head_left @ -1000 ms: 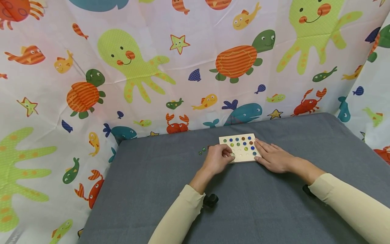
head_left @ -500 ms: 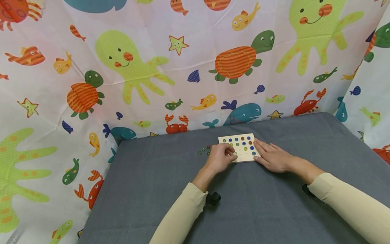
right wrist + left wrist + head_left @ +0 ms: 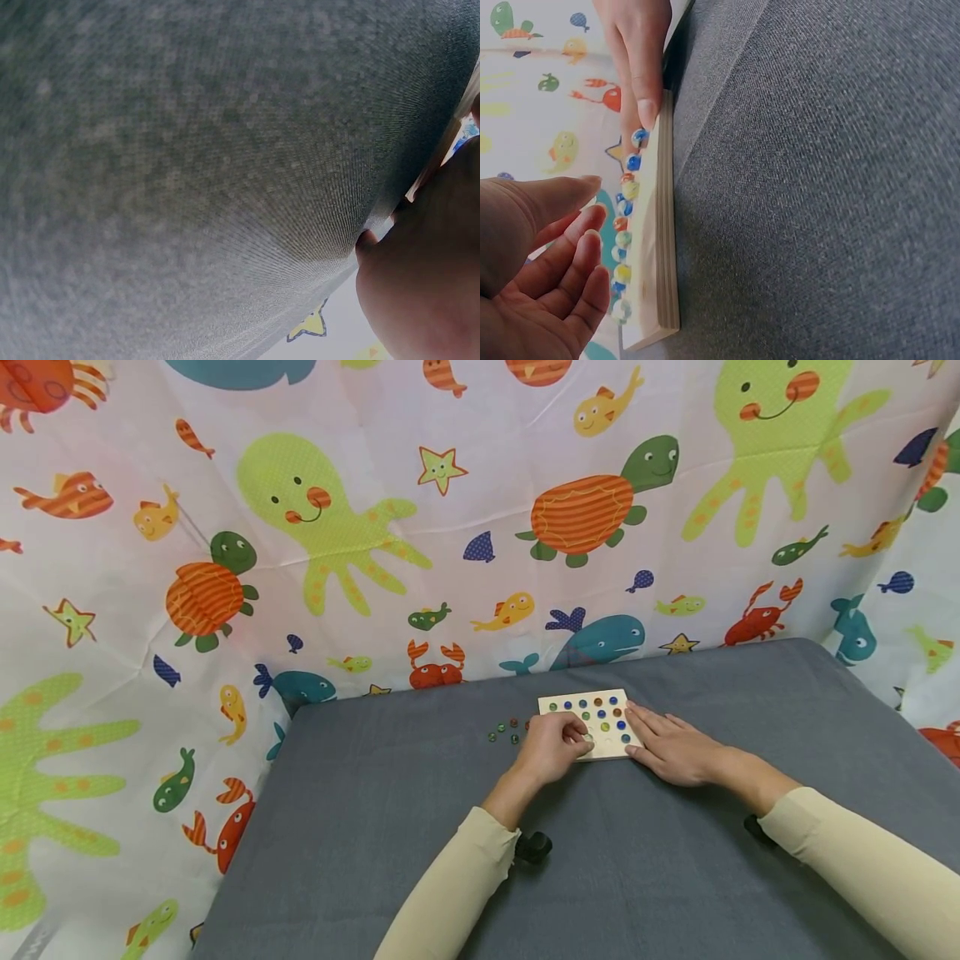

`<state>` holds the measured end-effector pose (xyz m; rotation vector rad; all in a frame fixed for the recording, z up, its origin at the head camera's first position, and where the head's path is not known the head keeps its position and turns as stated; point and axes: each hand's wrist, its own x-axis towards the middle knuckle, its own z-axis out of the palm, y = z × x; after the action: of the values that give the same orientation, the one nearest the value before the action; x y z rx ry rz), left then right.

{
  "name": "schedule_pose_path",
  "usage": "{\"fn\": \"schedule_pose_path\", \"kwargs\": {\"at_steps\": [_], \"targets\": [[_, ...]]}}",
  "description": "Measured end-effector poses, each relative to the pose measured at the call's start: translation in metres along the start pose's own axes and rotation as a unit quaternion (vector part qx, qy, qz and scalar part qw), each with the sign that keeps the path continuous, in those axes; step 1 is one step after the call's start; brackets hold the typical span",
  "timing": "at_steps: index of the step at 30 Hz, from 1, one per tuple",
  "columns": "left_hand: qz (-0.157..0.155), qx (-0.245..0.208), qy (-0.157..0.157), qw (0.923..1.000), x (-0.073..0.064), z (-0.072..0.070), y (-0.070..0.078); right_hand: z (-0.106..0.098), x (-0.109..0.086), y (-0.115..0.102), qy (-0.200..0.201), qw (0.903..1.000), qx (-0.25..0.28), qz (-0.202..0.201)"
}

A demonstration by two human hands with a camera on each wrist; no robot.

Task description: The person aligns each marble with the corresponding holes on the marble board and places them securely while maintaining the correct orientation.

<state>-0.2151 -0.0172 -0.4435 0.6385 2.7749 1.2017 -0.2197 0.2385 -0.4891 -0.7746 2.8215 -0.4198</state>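
A pale wooden board [image 3: 609,749] with rows of round hollows lies near the far edge of the table, many hollows filled with blue, green, yellow and red-brown glass marbles. My left hand [image 3: 551,746] is over the board's left part, thumb and index fingertips pinching a pale greenish marble [image 3: 588,738] close above the front row. In the left wrist view the thumb [image 3: 562,196] mostly hides that marble, and seated marbles [image 3: 622,273] stand proud of the board. My right hand [image 3: 675,746] rests with straight fingers along the board's right edge, thumb at its front right corner.
Several loose green and red marbles [image 3: 502,727] lie on the grey cloth [image 3: 390,810] left of the board. A curtain [image 3: 480,527] printed with sea animals hangs behind the table and along its sides.
My left hand has slid a little to the right over the front row with the pinched marble, uncovering more loose marbles behind it. The right hand and the board have stayed put.
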Motion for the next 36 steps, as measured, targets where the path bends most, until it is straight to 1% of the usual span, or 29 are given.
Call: {"fn": "schedule_pose_path", "kwargs": {"at_steps": [6, 13, 21, 29, 36], "targets": [[0.001, 0.000, -0.002, 1.0000, 0.001, 0.004, 0.001, 0.000, -0.004, -0.003, 0.015, 0.9999, 0.000, -0.006], [0.000, 0.012, -0.006, 0.9999, 0.003, 0.010, 0.002, -0.002, -0.006, -0.005, 0.009, 0.9999, 0.006, -0.005], [0.001, 0.016, -0.008, 0.9998, 0.008, 0.016, 0.003, 0.001, -0.005, 0.000, 0.005, 0.9999, 0.003, -0.009], [-0.014, 0.015, -0.010, 0.9997, 0.012, 0.021, 0.006, -0.003, -0.005, -0.001, 0.004, 0.9998, 0.007, -0.017], [-0.029, 0.024, -0.006, 0.9993, 0.018, 0.031, 0.006, -0.001, -0.004, 0.002, 0.003, 0.9998, 0.005, -0.018]]}}
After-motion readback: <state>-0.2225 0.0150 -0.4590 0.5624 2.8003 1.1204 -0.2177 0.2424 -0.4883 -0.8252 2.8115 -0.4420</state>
